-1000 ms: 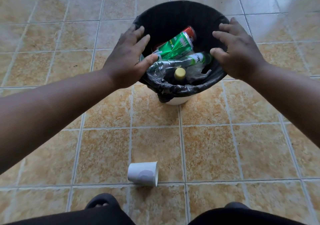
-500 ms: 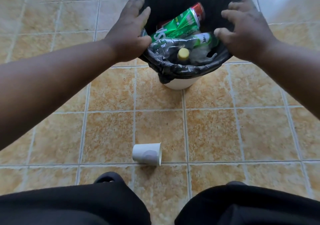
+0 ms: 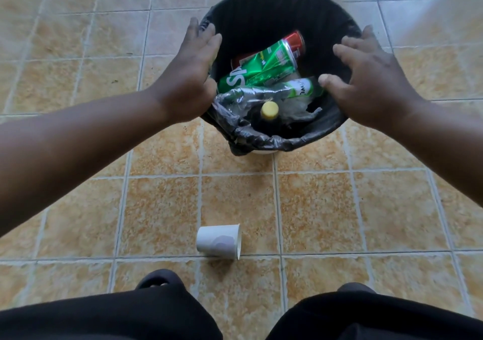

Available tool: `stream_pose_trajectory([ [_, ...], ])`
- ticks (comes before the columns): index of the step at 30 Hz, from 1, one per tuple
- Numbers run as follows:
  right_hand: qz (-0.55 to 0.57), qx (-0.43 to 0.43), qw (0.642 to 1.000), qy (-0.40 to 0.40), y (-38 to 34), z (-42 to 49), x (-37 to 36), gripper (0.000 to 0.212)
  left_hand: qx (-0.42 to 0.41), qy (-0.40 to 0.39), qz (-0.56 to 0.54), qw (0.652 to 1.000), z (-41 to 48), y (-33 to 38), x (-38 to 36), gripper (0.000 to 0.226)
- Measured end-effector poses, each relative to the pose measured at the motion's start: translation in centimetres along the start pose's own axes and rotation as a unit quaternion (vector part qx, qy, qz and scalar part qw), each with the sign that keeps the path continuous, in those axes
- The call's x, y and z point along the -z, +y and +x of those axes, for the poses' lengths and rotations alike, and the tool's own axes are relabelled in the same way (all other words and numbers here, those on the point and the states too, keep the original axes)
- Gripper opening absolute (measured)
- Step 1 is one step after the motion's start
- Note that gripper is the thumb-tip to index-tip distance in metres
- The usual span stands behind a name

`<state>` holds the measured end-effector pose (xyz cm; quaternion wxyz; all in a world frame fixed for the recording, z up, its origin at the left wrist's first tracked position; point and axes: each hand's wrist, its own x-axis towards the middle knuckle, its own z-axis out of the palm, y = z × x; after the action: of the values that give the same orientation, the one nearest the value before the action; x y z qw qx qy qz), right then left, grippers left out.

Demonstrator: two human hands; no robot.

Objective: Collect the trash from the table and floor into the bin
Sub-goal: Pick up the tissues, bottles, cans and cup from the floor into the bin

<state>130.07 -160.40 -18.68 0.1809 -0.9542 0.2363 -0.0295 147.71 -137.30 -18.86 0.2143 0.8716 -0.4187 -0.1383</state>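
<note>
A bin lined with a black bag (image 3: 274, 141) stands on the tiled floor ahead of me. Inside lie a crushed green can (image 3: 261, 69), a red can (image 3: 295, 39), a crumpled clear plastic bottle (image 3: 274, 92) and a bottle with a yellow cap (image 3: 270, 109). My left hand (image 3: 188, 78) grips the left rim with its fingers stretched along the outside. My right hand (image 3: 366, 78) grips the right rim, thumb inside. A white paper cup (image 3: 218, 240) lies on its side on the floor between the bin and my feet.
Beige and orange floor tiles spread all around the bin. The toes of my dark shoes (image 3: 156, 278) and my black trousers (image 3: 104, 318) fill the bottom edge, just behind the cup.
Both hands have stayed on the bin's rim. My left fingers have reached further along the rim. The bin sits slightly closer to the paper cup.
</note>
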Motion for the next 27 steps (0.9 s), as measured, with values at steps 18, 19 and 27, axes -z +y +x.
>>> stream_pose_trajectory([
  [18,-0.047,0.101,0.993,-0.024,-0.5,-6.2,-1.5,0.082,-0.013,-0.005,0.057,0.998,-7.1,-0.7,-0.4,0.074],
  [19,-0.045,0.099,0.994,-0.026,-0.6,-6.0,-1.4,0.082,-0.011,-0.007,0.061,0.998,-6.9,-0.7,-0.3,0.074],
  [27,-0.046,0.076,0.995,-0.042,-1.4,-6.5,-1.4,0.086,0.003,-0.027,0.021,0.999,-5.0,-1.1,0.4,0.078],
])
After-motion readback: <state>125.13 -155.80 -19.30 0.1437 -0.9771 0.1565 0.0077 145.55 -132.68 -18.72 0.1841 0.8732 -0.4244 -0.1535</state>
